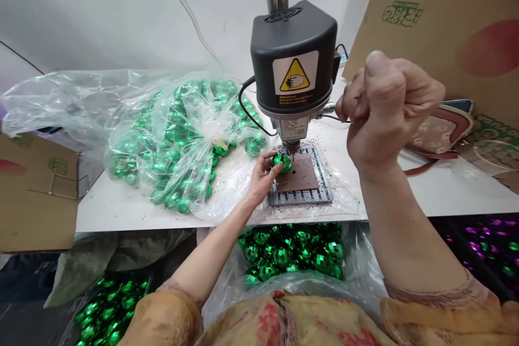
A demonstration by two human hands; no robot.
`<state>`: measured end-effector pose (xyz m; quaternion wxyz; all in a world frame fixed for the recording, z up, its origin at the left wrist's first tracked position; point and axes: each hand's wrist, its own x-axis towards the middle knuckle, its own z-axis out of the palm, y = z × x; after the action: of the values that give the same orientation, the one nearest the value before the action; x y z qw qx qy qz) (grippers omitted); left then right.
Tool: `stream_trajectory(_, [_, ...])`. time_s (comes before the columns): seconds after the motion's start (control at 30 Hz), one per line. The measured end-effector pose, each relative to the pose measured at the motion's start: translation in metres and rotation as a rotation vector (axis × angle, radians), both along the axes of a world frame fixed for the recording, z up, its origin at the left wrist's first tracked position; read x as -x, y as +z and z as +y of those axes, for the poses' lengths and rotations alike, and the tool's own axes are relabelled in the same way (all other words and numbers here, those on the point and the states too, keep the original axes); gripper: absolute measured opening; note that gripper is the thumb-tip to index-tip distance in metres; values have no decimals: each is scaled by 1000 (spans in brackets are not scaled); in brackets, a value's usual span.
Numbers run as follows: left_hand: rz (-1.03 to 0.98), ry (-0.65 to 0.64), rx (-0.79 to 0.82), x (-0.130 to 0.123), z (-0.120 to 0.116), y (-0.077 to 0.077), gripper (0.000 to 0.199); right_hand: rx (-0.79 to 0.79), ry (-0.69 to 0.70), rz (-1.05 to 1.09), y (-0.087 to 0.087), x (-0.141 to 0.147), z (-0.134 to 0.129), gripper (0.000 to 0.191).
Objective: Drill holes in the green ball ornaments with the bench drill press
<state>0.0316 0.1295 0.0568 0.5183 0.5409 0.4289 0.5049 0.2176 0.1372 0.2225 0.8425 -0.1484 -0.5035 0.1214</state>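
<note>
My left hand (265,172) pinches a shiny green faceted ball (282,162) between thumb and fingers. The ball sits just beside the bit of a small black drill press (294,59), over a brown board (302,173) with a dark hole in it. Under that board lies a slotted metal base plate (324,189). My right hand (389,102) is raised at the machine's right side, its fingers closed in a fist. A short metal lever (328,108) runs from the press to these fingers; most of it is hidden by the hand.
Clear plastic bags of green balls (174,140) lie left on the white table (105,211). More green balls (284,254) sit below the front edge. Cardboard boxes (36,189) flank both sides. A purse (440,127) lies right. Dark shavings surround the base.
</note>
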Motion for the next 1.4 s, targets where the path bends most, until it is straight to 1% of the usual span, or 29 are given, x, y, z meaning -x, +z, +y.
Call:
stream_trajectory(0.17, [164,1,-99,-3,6,-10,54,29,-18,-20,1,2,-2,52])
stream_trajectory(0.3, [314,27,-207,-4,7,-11,46,119,-85,-72,3,1,-9,57])
stream_trajectory(0.43, [442,37,-308,-8,5,-12,46,188,-148,-122,5,1,-13,60])
stream_trajectory(0.53, [434,-3,-308,-13,2,-15,50,184,-149,-119,5,1,-13,60])
stream_trajectory(0.67, [391,-51,-277,-16,0,-20,54,147,-96,-99,6,1,-12,59])
stream_trajectory(0.77, [391,-60,-273,-16,0,-20,54,166,-110,-104,4,1,-14,59])
stream_trajectory(0.87, [397,-54,-278,-16,0,-20,53,176,-131,-91,-3,1,-16,60])
stream_trajectory(1.07, [400,-49,-273,-16,-1,-21,53,69,-73,-51,-21,1,-14,59])
stream_trajectory(1.4, [383,-49,-270,-16,-2,-21,54,-13,-104,-69,-34,1,-12,62])
